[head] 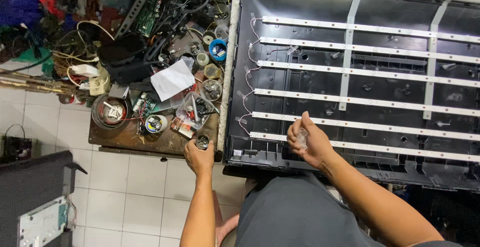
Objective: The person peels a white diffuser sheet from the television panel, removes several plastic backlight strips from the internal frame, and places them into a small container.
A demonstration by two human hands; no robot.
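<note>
A big black television back panel [350, 77], crossed by long white light strips [370, 48], lies flat and fills the right of the view, with a cluttered brown wooden table [125, 139] touching its left edge. The right arm reaches up from the lower right over the panel's near edge, and the right hand [306, 141] is turned palm up, its fingers curled loosely around a few small clear lenses [302, 138] cupped in the palm. To the left of the panel, the left arm stretches straight forward to the table's near corner, where the left hand [198, 156] closes around a small round tin [202, 141] with its fingers wrapped about the rim.
</note>
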